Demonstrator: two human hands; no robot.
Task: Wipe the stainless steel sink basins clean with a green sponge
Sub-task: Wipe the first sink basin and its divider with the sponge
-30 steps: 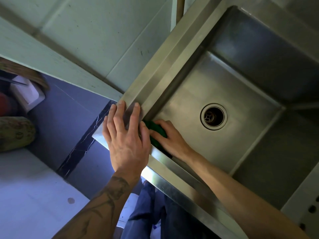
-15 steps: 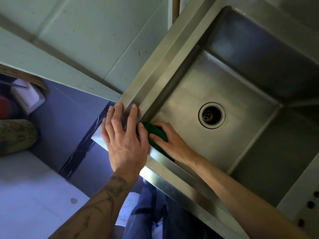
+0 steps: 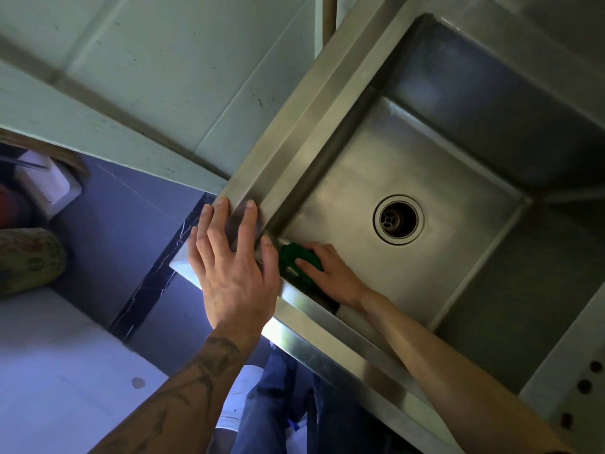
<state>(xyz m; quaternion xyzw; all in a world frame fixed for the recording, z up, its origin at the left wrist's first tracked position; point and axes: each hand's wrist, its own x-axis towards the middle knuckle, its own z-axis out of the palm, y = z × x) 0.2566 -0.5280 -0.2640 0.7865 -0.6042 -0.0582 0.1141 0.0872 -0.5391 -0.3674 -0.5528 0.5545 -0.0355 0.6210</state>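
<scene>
Right hand (image 3: 330,273) presses green sponge (image 3: 294,260) — apparently gripped — into basin (image 3: 360,178) corner; left hand (image 3: 235,273) flat on rim (image 3: 288,152).

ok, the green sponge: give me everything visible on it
The green sponge is dark green and looks soft and squashed. It sits low in the sink basin's corner nearest the person, pushed where wall meets floor. The right hand has it in its grip, thumb and fingers curled over it, hiding much of it. The left hand's thumb is close beside it; contact unclear.
</scene>
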